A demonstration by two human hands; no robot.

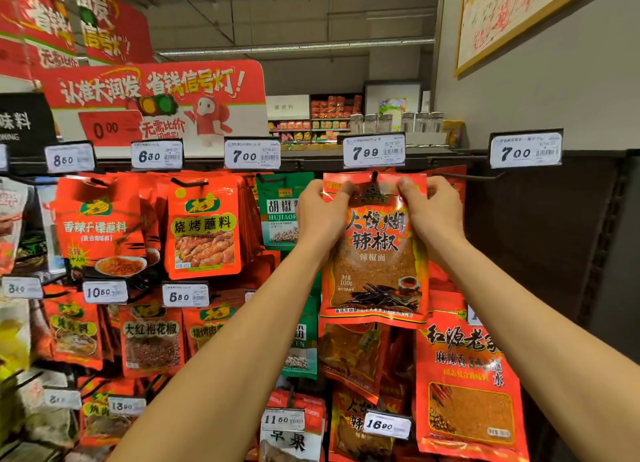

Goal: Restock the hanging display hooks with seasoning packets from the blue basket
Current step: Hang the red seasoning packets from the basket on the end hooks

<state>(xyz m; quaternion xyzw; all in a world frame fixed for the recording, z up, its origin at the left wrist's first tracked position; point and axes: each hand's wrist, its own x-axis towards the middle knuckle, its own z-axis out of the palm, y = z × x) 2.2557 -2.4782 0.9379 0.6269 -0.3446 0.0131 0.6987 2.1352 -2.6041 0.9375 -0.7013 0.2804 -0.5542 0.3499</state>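
Under the 7.99 price tag [374, 151], I pinch the chili packet [375, 250] by its top corners, left hand [320, 216] and right hand [431, 212]; it looks light, limp, slick, so gripping beside the hang hole seems safest.

Your pegboard rack [540, 240] of hooks

Left of the bare hook [464, 176] under the 7.00 tag [526, 149], you see the 7.99 hook [375, 176] carrying a red chili packet [375, 271]; further left hang green pepper packets [281, 209] and orange barbecue packets [203, 229].

Left hand [320, 216] and right hand [433, 212] pinch the chili packet [375, 261] on its hook [375, 176].
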